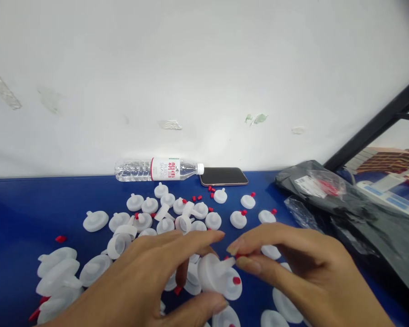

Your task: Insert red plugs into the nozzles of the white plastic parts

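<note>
Between the thumb and fingers of my left hand (157, 277) is a white plastic funnel-shaped cap (209, 272), its narrow spout pointing right. My right hand (293, 268) pinches a small red cap (239, 257) between thumb and index finger, right at the spout's tip. Whether the red cap touches the spout is hard to tell. Under and around both hands lie many more white plastic caps (95, 220), some with a red cap on the spout (238, 219). Loose red caps (60, 238) are scattered among them on the blue table (13, 209).
A clear water bottle (139, 170) lies on its side against the white wall, next to a dark phone (224, 176). Dark grey plastic bags (361, 218) cover the right side of the table. Beyond a black frame bar (371, 127) are stacked brown items (388, 165).
</note>
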{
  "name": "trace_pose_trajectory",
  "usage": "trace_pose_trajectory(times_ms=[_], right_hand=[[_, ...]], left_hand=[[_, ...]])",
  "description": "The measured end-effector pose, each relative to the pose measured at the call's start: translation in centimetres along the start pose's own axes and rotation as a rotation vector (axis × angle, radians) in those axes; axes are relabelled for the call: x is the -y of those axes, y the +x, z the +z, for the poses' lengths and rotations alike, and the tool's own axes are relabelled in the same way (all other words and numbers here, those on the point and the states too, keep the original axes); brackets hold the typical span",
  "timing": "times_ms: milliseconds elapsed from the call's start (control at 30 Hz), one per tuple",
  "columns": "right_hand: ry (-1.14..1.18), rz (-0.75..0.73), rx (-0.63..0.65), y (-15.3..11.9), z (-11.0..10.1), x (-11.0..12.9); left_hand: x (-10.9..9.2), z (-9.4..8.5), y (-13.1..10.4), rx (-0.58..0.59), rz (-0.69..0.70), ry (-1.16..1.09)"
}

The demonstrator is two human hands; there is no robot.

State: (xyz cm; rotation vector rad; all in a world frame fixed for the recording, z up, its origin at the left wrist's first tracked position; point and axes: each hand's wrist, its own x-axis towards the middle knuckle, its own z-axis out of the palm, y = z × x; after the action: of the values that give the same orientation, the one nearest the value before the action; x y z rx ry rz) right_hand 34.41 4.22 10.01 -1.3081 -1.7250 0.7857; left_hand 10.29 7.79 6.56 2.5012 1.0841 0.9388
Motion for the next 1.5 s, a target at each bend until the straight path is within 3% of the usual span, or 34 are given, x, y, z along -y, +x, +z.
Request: trace_pose_trajectory(times_ms=[167, 367, 500, 667, 733, 967, 1200, 1400, 1500], right_hand=[[0.098, 0.053, 0.082, -0.3, 0.6, -0.2], [0.074, -0.049, 0.040, -0.5, 0.2, -0.1], [-0.224, -0.100, -0.055, 0.0, -1.3, -0.5], [-0.574, -0.142, -0.030, 0.8, -2.4, -2.4], [-0.654, -0.146, 0.008, 0.9, -2.3, -3.1], [-0.815, -0.155, 0.059, 0.7, -2.3, -4.3], [-0.820, -0.272, 0.022, 0.5, -2.2, -4.0], [-0.773, -0.499, 0.236, 0.3, -0.8, -3.9], [-0.795, -0.542, 0.261, 0.2, -0.2, -4.5]], left_hand=[[0.0, 0.0, -0.1, 0.004, -0.016, 0.009], [0.1, 0.0, -0.5, 0.052, 0.040, -0.014], [-0.1, -0.8, 0.6, -0.004, 0.025, 0.051], [0.1, -2.0, 2.3, 0.180, 0.039, 0.086], [0.3, -1.8, 2.2, 0.191, 0.082, 0.113], [1.0, -0.1, 0.6, 0.226, 0.230, 0.208], [1.1, 0.5, 0.6, 0.359, 0.227, 0.243], [1.6, 0.6, 0.3, 0.360, 0.267, 0.194], [1.1, 0.3, 0.5, 0.309, 0.215, 0.141]])
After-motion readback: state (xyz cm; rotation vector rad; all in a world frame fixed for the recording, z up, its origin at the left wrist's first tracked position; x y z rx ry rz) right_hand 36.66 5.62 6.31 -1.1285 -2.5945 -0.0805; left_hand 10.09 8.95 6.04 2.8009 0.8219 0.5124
